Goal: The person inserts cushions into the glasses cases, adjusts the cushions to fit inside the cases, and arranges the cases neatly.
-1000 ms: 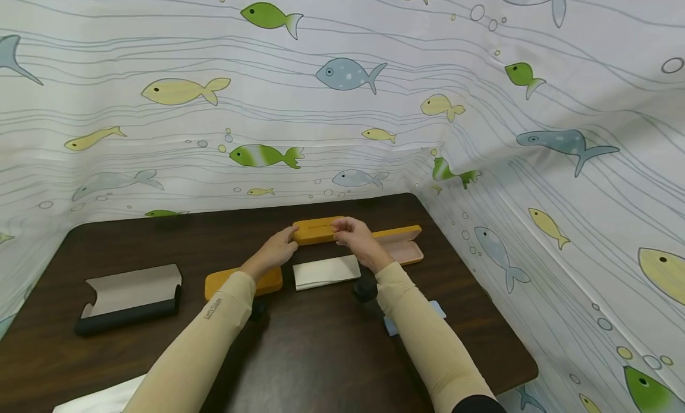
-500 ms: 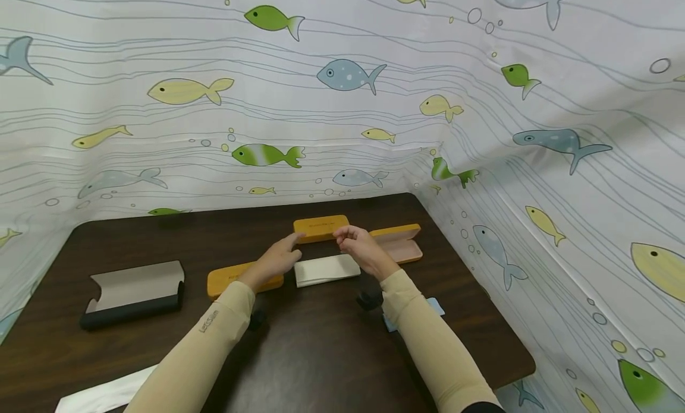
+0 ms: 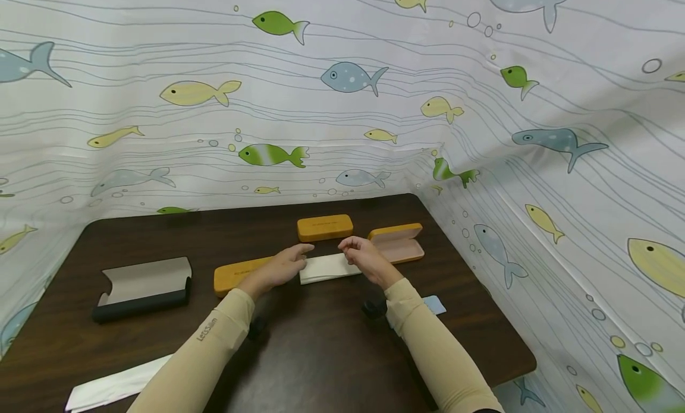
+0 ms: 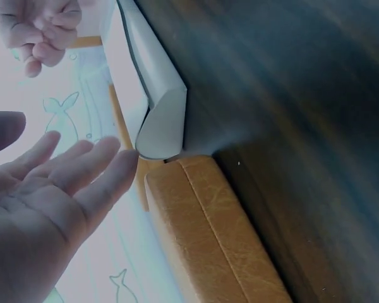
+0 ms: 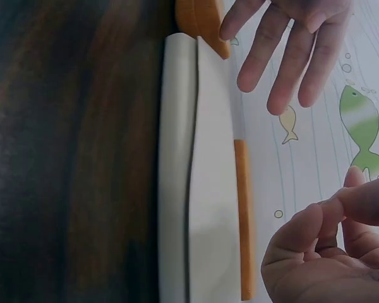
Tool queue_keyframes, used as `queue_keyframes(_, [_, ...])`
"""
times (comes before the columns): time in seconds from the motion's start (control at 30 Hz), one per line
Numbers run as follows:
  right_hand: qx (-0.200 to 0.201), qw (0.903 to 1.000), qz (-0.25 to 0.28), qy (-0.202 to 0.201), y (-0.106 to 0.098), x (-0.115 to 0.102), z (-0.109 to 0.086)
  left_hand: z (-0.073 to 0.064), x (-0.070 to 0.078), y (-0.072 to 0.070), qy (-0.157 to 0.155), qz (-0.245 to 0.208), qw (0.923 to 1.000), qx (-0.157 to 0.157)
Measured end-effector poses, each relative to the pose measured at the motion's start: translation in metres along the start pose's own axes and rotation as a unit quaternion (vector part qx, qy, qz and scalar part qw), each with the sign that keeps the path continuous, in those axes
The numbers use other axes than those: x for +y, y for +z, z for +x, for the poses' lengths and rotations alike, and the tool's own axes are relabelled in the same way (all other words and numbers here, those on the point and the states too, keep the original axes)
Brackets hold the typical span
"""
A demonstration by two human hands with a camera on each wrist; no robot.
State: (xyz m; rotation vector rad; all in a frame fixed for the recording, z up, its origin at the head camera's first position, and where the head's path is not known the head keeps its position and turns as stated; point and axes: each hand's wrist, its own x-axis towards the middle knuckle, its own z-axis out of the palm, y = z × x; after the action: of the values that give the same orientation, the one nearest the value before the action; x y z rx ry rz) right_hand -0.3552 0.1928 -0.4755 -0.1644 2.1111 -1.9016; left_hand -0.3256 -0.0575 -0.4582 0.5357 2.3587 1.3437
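Note:
In the head view a folded white flap-top case [image 3: 323, 269] lies mid-table between the hands. My left hand [image 3: 280, 265] hovers at its left end, fingers extended and holding nothing; it partly covers a closed orange hard case [image 3: 232, 276]. Over the white case's right end is my right hand [image 3: 366, 259], its fingers loosely curled with nothing visible in them. A second closed orange case [image 3: 324, 227] sits just behind the white one. The right wrist view shows the white case [image 5: 215, 189] close up, its flap edge slightly raised.
At right stands an opened orange case [image 3: 398, 245] with pink lining. A dark case with grey lining [image 3: 144, 285] lies open at left. White folded material [image 3: 115, 384] is at the front left, and a light blue cloth [image 3: 434, 304] lies partly under the right forearm.
Both hands have drawn back from the rear orange case toward me and now hover near the white case. The rear orange case stays on the table, now fully visible.

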Motion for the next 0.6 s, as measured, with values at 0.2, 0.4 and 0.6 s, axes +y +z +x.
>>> queue_keyframes(0.2, [0.009, 0.9996, -0.021, 0.016, 0.002, 0.007, -0.002, -0.002, -0.006, 0.005, 0.025, 0.024, 0.9994, 0.000])
queue_keyframes(0.4, [0.013, 0.9995, -0.016, 0.025, 0.008, 0.010, -0.009, -0.007, -0.009, 0.007, 0.039, 0.026, 0.9989, -0.008])
queue_keyframes(0.6, [0.008, 0.9997, -0.011, 0.021, 0.012, 0.013, -0.013, -0.014, -0.007, 0.008, 0.047, 0.032, 0.9982, -0.018])
